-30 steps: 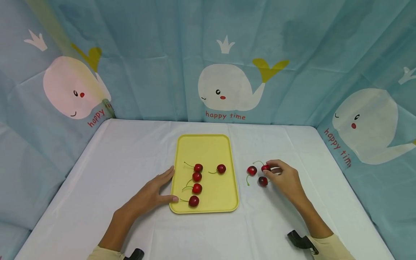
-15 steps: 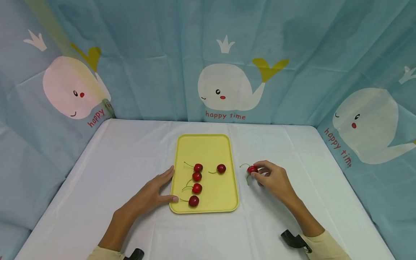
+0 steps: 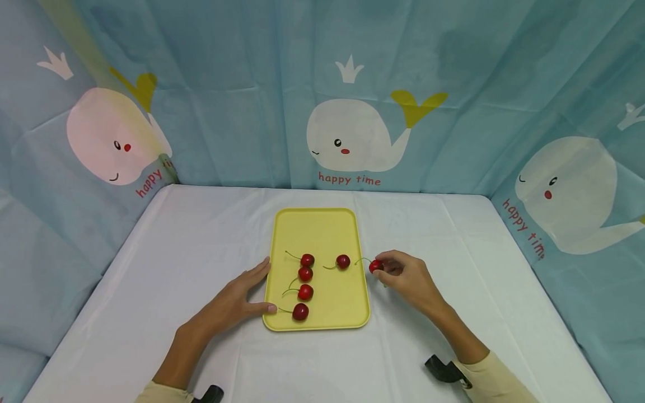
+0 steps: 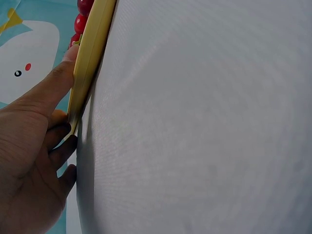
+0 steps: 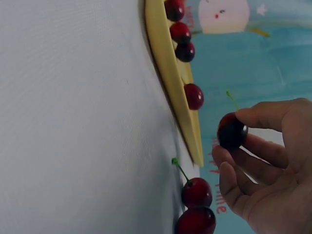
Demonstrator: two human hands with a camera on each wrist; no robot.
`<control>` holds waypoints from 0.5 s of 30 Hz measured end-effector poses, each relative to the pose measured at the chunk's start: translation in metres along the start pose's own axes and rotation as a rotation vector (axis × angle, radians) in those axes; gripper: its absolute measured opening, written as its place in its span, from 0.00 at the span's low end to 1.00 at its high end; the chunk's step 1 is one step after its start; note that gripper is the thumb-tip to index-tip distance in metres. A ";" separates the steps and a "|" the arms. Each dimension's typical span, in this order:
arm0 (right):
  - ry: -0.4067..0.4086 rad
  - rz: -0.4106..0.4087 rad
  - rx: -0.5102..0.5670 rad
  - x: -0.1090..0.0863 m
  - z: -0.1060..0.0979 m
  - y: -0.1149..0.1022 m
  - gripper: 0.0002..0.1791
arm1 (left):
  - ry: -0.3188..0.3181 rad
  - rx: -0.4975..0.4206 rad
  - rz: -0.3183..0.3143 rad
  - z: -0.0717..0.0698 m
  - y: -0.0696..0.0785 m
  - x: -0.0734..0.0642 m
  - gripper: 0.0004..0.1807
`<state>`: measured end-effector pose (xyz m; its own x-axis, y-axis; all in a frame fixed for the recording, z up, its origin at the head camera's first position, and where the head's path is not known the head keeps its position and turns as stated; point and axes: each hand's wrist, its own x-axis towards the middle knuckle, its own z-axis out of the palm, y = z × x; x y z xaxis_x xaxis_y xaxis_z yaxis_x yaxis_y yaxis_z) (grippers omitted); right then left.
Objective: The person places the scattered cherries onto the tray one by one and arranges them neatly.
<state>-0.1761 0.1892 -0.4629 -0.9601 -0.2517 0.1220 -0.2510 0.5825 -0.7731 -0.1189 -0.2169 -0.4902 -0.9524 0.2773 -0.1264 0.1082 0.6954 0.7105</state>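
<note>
In the head view, my right hand (image 3: 410, 280) pinches a red cherry (image 3: 375, 266) between thumb and fingers, just off the right rim of a yellow tray (image 3: 322, 232). The right wrist view shows the held cherry (image 5: 232, 131) raised, its green stem pointing up. My left hand (image 3: 232, 299) lies at the tray's left edge, fingers extended, thumb on the rim. Several cherries (image 3: 305, 292) form a column on the tray, with one more cherry (image 3: 343, 261) to their right. Two loose cherries (image 5: 196, 192) sit on the table below the right hand, mostly hidden in the head view.
A white cloth (image 3: 201, 229) covers the table around the tray. Blue curtains (image 3: 232, 134) printed with whales stand along the back and both sides. A black wrist device (image 3: 445, 370) sits by the right sleeve, and another black device (image 3: 210, 394) by the left.
My right hand has carried the cherry leftward from the loose group, over another cherry, to the tray's right rim. The left hand and tray stay put.
</note>
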 end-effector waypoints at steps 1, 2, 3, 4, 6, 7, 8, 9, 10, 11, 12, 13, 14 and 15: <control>-0.004 -0.004 0.002 0.000 0.002 -0.001 0.14 | 0.000 0.000 -0.001 0.000 0.000 0.000 0.63; -0.006 -0.008 0.001 0.001 0.003 -0.002 0.14 | 0.000 -0.001 -0.001 0.000 0.000 0.000 0.63; -0.008 -0.009 0.003 0.001 0.004 -0.003 0.14 | 0.000 0.000 -0.001 0.000 0.000 0.000 0.62; -0.010 -0.010 0.005 0.001 0.005 -0.004 0.13 | 0.001 0.001 -0.001 0.000 0.000 0.000 0.62; -0.014 -0.015 0.004 0.001 0.008 -0.007 0.13 | 0.000 0.003 -0.001 0.000 0.000 0.000 0.62; -0.017 -0.016 0.005 0.002 0.009 -0.008 0.13 | 0.000 0.003 -0.001 0.000 0.000 0.000 0.62; -0.019 -0.021 0.006 0.002 0.010 -0.009 0.14 | 0.000 0.003 -0.001 0.000 0.000 0.000 0.62; -0.020 -0.027 0.003 0.002 0.011 -0.010 0.14 | 0.000 0.004 -0.001 0.000 0.000 0.000 0.62; -0.021 -0.034 0.001 0.002 0.012 -0.010 0.14 | 0.000 0.002 -0.001 0.000 0.000 0.000 0.62; -0.021 -0.043 -0.007 0.003 0.013 -0.011 0.14 | 0.000 0.001 0.000 0.000 0.000 0.000 0.62; -0.022 -0.052 -0.013 0.003 0.014 -0.011 0.14 | 0.000 0.000 0.000 0.000 0.000 0.000 0.62; -0.022 -0.065 -0.017 0.003 0.015 -0.012 0.14 | 0.000 -0.004 0.000 0.000 -0.001 0.000 0.62; -0.023 -0.076 -0.023 0.004 0.017 -0.012 0.14 | 0.000 -0.008 0.000 0.000 -0.001 0.000 0.62; -0.024 -0.085 -0.029 0.004 0.018 -0.012 0.13 | 0.002 -0.010 0.000 0.000 -0.001 0.000 0.62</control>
<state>-0.1747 0.1673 -0.4642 -0.9321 -0.3194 0.1710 -0.3351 0.5805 -0.7421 -0.1186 -0.2178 -0.4911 -0.9529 0.2762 -0.1253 0.1052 0.6885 0.7176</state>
